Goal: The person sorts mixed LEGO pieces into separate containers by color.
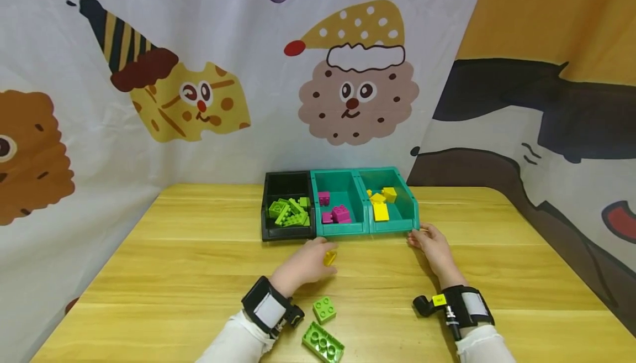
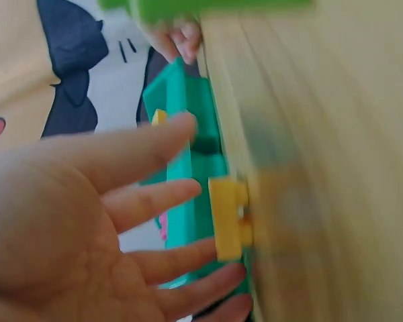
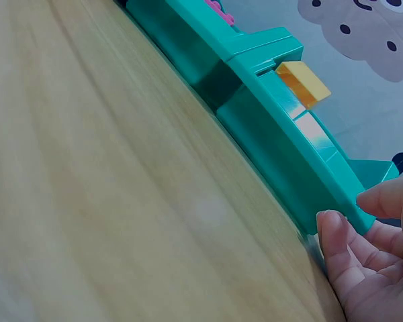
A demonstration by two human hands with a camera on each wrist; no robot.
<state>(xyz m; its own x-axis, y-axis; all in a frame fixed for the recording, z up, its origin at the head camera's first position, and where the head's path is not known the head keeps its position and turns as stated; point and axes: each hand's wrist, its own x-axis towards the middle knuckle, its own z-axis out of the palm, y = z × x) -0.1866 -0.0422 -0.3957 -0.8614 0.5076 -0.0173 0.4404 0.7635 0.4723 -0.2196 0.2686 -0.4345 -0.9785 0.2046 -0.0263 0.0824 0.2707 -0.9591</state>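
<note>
My left hand point(image 1: 310, 261) is held low over the table in front of the bins, its fingers spread. Beside its fingertips a yellow toy brick point(image 2: 225, 218) lies close to the tabletop, its knobs towards the wood. My right hand point(image 1: 435, 248) holds the front right corner of the right teal bin point(image 3: 269, 157) between thumb and curled fingers. That bin contains yellow bricks point(image 1: 381, 211). Magenta bricks point(image 1: 341, 214) lie in the middle teal bin point(image 1: 343, 231), and green bricks point(image 1: 293, 216) in the black bin point(image 1: 288, 235).
Near me on the wooden table point(image 1: 199, 274), a square green brick point(image 1: 324, 310) and a longer green brick point(image 1: 323, 343) lie to the right of my left wrist. A printed cloth point(image 1: 223, 31) hangs behind the bins.
</note>
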